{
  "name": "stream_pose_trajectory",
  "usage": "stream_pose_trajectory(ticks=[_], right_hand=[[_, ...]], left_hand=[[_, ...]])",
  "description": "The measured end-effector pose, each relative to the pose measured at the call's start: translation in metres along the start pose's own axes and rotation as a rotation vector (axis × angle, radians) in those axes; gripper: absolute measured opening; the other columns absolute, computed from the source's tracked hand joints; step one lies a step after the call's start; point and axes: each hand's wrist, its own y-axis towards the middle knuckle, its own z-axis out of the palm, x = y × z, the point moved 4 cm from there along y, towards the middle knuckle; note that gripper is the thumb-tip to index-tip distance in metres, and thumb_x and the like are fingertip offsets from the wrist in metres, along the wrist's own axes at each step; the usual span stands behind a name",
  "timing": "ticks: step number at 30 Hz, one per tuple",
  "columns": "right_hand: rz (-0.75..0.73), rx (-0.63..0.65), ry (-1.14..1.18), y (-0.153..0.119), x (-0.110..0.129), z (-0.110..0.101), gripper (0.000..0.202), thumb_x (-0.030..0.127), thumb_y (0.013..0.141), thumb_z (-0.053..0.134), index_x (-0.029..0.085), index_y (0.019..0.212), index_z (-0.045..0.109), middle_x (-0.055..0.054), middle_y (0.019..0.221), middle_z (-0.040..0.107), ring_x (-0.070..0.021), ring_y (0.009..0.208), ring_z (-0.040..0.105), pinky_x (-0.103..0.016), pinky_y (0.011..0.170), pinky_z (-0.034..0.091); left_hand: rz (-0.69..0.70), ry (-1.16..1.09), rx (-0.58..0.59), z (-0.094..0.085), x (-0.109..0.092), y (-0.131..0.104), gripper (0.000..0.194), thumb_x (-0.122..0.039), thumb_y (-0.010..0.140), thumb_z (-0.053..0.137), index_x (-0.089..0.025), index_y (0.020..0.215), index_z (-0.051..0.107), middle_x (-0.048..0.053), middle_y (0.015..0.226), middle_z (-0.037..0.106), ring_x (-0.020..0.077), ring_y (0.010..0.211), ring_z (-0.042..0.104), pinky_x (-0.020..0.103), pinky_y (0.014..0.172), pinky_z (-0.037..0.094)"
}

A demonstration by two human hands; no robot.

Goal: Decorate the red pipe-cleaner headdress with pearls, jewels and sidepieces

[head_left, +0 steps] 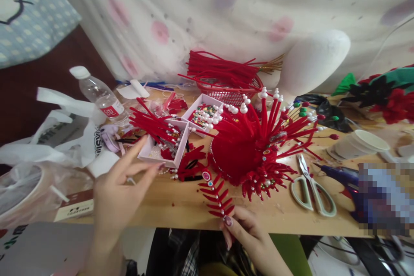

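Observation:
Between the thumb and fingers of my right hand [241, 226] is the lower end of a red leaf-shaped ornament [217, 198]. Its paired narrow red leaves run along a stem set with small pearls, with a pink and a blue gem at the tip. My left hand [126, 181] reaches toward a white box [164, 161] of beads, fingers spread and apart, with no object seen in them. To the right of that box lies a large red headdress [231, 155], with pearl-tipped red stems fanning upward and a cluster of beaded red petals at its lower right.
Scissors [312, 189] and a blue glue gun [346, 181] lie on the right, below a paper cup [359, 144]. Behind stand a red basket [231, 92] of red stems and a white foam head [315, 62]. A water bottle [101, 97] and plastic bags [61, 138] occupy the left.

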Motion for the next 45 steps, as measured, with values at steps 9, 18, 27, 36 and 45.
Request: stream_pose_trajectory(ticks=[9, 18, 27, 36, 45], right_hand=[[0.019, 0.202, 0.145, -0.013, -0.004, 0.012, 0.040, 0.051, 0.094, 0.055, 0.015, 0.079, 0.064, 0.000, 0.060, 0.055, -0.0081, 0.054, 0.047, -0.021, 0.055, 0.036], [0.037, 0.158, 0.146, -0.002, 0.007, 0.022, 0.043, 0.057, 0.092, 0.055, 0.016, 0.079, 0.060, 0.003, 0.054, 0.048, -0.0078, 0.050, 0.043, -0.021, 0.054, 0.033], [-0.022, -0.020, 0.160, 0.016, 0.005, 0.020, 0.044, 0.061, 0.090, 0.056, 0.018, 0.079, 0.057, 0.007, 0.048, 0.041, -0.0077, 0.045, 0.034, -0.023, 0.052, 0.029], [0.041, 0.019, 0.375, 0.016, -0.008, 0.022, 0.039, 0.055, 0.089, 0.061, 0.016, 0.083, 0.060, 0.008, 0.047, 0.038, -0.0075, 0.047, 0.032, -0.023, 0.058, 0.035], [0.050, -0.021, 0.502, 0.018, -0.010, 0.024, 0.034, 0.049, 0.084, 0.070, 0.016, 0.081, 0.064, 0.010, 0.047, 0.032, -0.0065, 0.045, 0.026, -0.023, 0.055, 0.036]], left_hand=[[0.262, 0.250, 0.531, 0.102, -0.003, -0.027, 0.024, -0.020, 0.092, 0.056, -0.022, 0.110, 0.071, 0.008, 0.110, 0.070, 0.0238, 0.100, 0.069, 0.034, 0.082, 0.055], [0.095, 0.284, 0.619, 0.075, 0.004, -0.032, 0.032, -0.013, 0.092, 0.047, -0.021, 0.114, 0.070, 0.010, 0.111, 0.070, 0.0249, 0.088, 0.071, 0.034, 0.073, 0.054], [-0.502, -0.949, 0.639, 0.070, -0.015, -0.063, 0.053, -0.059, 0.086, 0.061, -0.016, 0.116, 0.062, 0.011, 0.099, 0.073, 0.0182, 0.074, 0.068, 0.028, 0.063, 0.054], [-0.681, -1.072, 0.597, 0.088, -0.019, -0.071, 0.034, -0.032, 0.064, 0.088, -0.015, 0.085, 0.068, 0.004, 0.083, 0.076, 0.0167, 0.082, 0.071, 0.027, 0.080, 0.056], [-0.659, -0.980, 0.583, 0.088, -0.012, -0.065, 0.030, -0.043, 0.068, 0.084, -0.016, 0.079, 0.074, 0.005, 0.075, 0.077, 0.0197, 0.071, 0.073, 0.029, 0.068, 0.058]])
